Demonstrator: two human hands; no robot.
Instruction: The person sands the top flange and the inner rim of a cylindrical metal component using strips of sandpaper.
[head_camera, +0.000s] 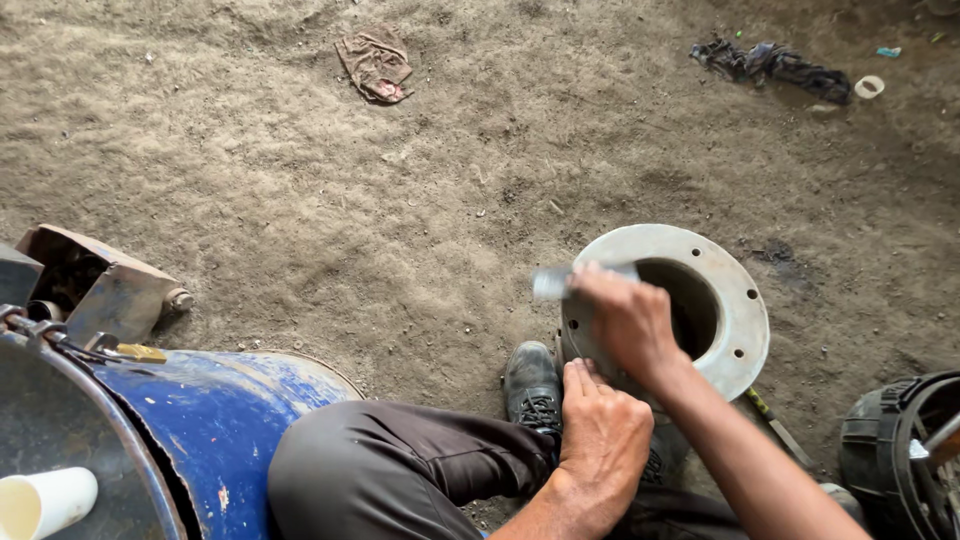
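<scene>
The grey flanged pipe piece (735, 290) stood on the dirt floor (400, 200) beside the shoe (532, 385). The left hand (600, 440) lay open against its side to steady it, while the right hand (630, 320) was closed around a blurred flat tool (553, 281), rubbing the rim.

Drum (215, 420) left of flange (735, 300)
</scene>
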